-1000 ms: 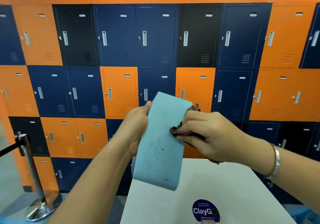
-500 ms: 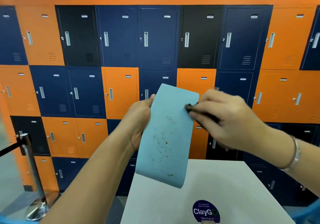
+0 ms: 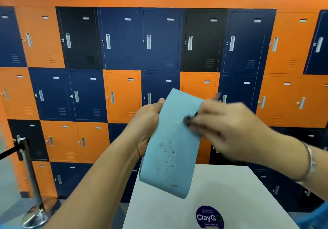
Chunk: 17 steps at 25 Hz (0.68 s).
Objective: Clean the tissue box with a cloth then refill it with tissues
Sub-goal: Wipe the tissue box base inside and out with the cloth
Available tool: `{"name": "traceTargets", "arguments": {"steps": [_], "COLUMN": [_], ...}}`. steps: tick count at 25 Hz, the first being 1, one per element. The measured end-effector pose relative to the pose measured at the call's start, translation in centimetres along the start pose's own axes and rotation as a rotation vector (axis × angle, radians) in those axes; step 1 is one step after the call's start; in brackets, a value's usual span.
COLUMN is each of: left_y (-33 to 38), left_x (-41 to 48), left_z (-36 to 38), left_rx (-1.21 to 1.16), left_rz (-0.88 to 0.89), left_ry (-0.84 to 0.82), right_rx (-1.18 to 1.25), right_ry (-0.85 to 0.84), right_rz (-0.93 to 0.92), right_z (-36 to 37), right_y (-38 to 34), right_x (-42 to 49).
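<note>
Above the bench [image 3: 221,184], a speckled blue tissue box [image 3: 170,149] tilts between the hands: left hand [image 3: 147,122] curled round its long edge, right hand [image 3: 229,127] pinching a dark cloth [image 3: 190,119] against its face. The box looks light and stiff, best gripped by its edges.

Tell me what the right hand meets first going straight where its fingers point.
The blue tissue box: the dark cloth in the right hand seems to touch its face, though blur hides exact contact.

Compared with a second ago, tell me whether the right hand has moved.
Yes. The right hand, pinching the dark cloth, has gone up and rightward along the tissue box, farther above the far edge of the white table.
</note>
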<state>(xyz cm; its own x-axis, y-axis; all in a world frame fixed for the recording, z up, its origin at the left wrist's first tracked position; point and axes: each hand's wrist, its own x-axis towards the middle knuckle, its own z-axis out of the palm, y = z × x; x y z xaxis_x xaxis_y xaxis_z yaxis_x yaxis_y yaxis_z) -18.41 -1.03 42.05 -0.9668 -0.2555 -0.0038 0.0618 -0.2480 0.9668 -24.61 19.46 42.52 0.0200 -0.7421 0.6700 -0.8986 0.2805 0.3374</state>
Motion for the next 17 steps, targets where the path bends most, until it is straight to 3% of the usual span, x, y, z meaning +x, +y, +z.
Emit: {"name": "traceTargets", "arguments": {"steps": [1,4,7,9,12,15,17], "left_y": [-0.2,-0.3,-0.2,-0.2,-0.1,-0.3,-0.6], "left_x": [0.0,0.2,0.1,0.2,0.0,0.5,1.0], "left_z": [0.1,0.3,0.4,0.5,0.9,0.7,0.4], "left_rx": [0.007,0.009,0.015,0.030,0.042,-0.016,-0.014], "left_rz": [0.006,0.000,-0.014,-0.019,-0.037,-0.045,-0.051], "left_ry": [-0.016,-0.017,-0.050,-0.033,-0.062,-0.073,-0.088], "right_rx": [-0.032,0.029,-0.058,-0.014,-0.033,0.042,0.004], "right_ry": [-0.040,-0.048,-0.097,-0.042,-0.097,-0.008,-0.019], "right_rz": [-0.082,-0.052,-0.147,-0.042,-0.113,0.041,-0.021], "right_z": [0.1,-0.6,-0.8,-1.6,-1.4,-1.6,-0.8], "right_y": [-0.2,-0.4,-0.2,-0.2,-0.4,0.0,0.3], "right_x": [0.0,0.3,1.0,1.6,1.9,2.3,2.4]}}
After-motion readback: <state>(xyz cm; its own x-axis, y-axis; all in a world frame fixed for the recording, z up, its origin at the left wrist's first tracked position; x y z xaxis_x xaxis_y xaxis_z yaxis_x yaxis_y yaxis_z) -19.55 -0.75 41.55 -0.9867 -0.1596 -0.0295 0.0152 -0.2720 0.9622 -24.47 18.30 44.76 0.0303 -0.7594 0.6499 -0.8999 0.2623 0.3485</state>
